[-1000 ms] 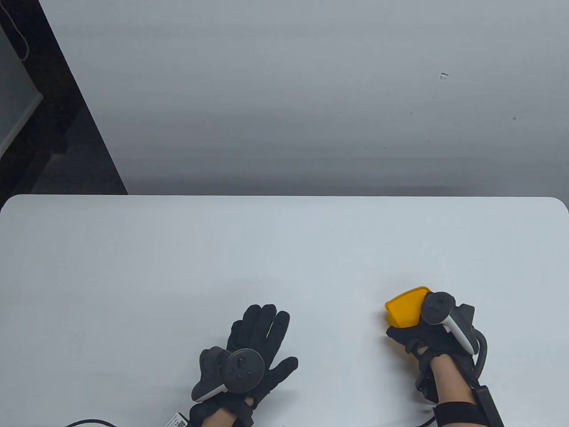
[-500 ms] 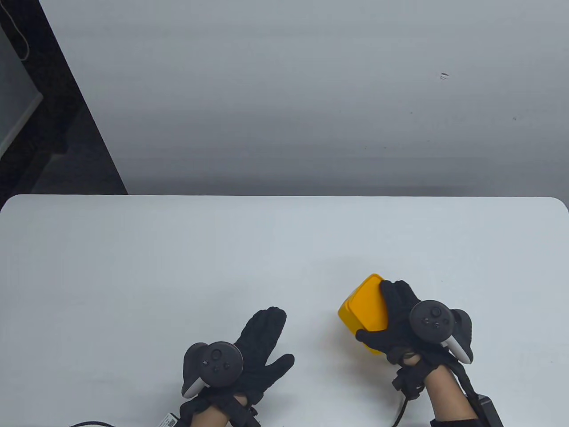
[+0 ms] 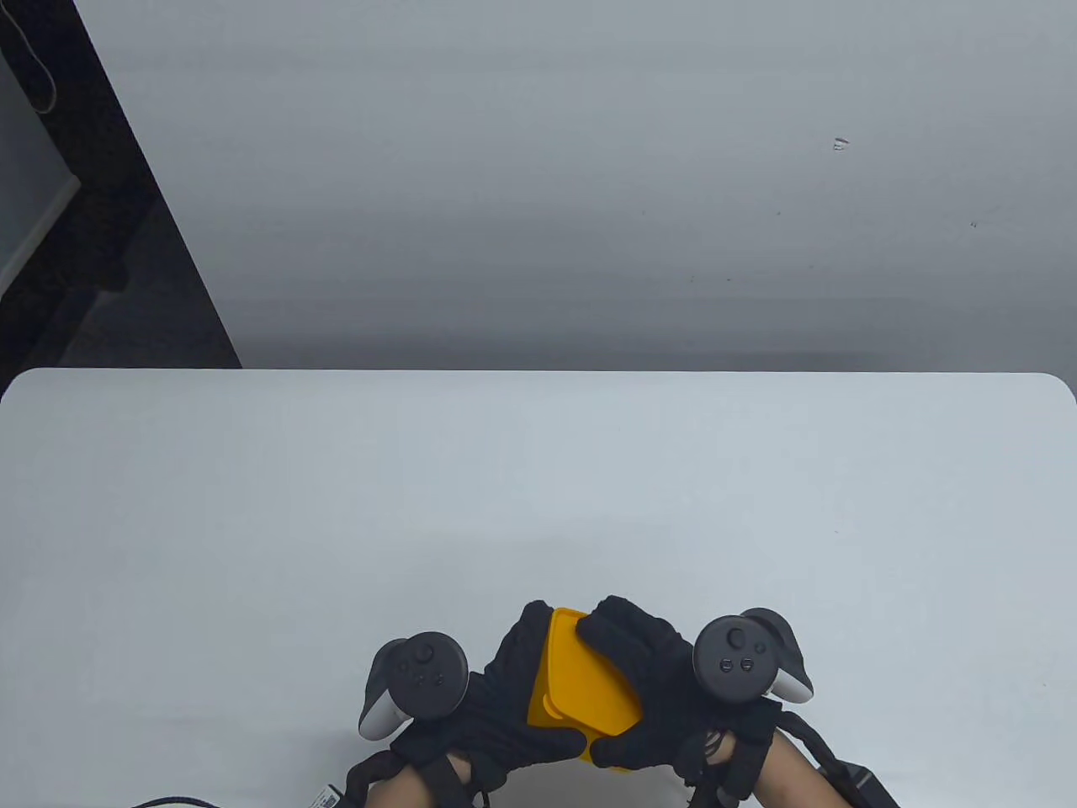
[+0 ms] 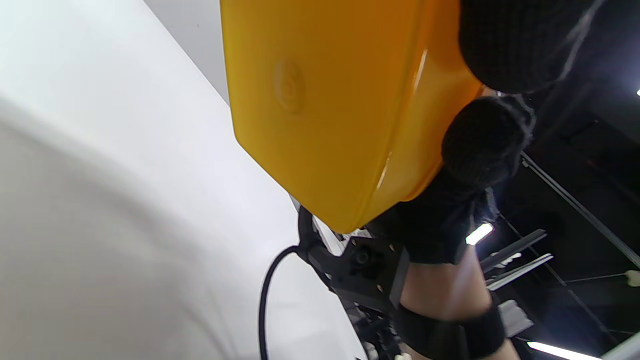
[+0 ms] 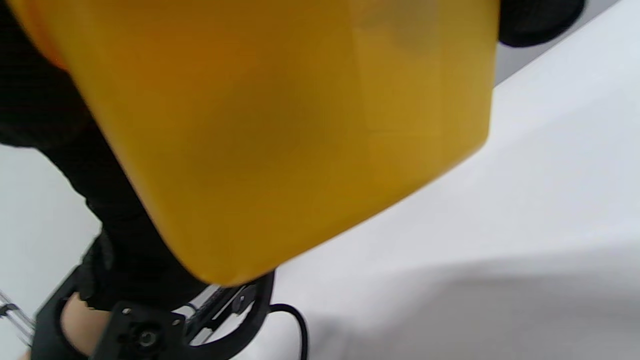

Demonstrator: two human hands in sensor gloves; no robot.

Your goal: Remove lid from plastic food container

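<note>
Near the front edge of the white table (image 3: 538,471), a yellow container (image 3: 580,682) with its lid on is held up between both hands. The left hand (image 3: 496,707) grips its left side with curled fingers, and the right hand (image 3: 656,682) grips its right side, fingers over the top.

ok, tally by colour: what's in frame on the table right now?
Yellow: 1, the food container, lid on
Black: 2, the left hand and right hand, both holding the container
White: 1, the table
Total: 4

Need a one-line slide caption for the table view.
Both gloved hands, left and right, grip a yellow container above the table.
</note>
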